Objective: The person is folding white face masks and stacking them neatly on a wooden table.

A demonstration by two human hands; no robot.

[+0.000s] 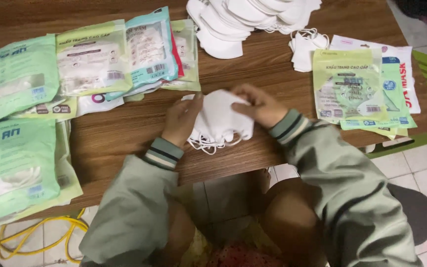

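I see a small stack of white face masks (219,117) near the front edge of the desk (124,133), at its middle. The masks are soft, folded flat and laid one on another, with edges roughly lined up. Their thin white ear loops hang out in a tangle at the lower edge of the stack, trailing on the wood. The left hand (181,120) grips the stack's left side, and the right hand (258,105) presses on its upper right corner, so the stack sits between both.
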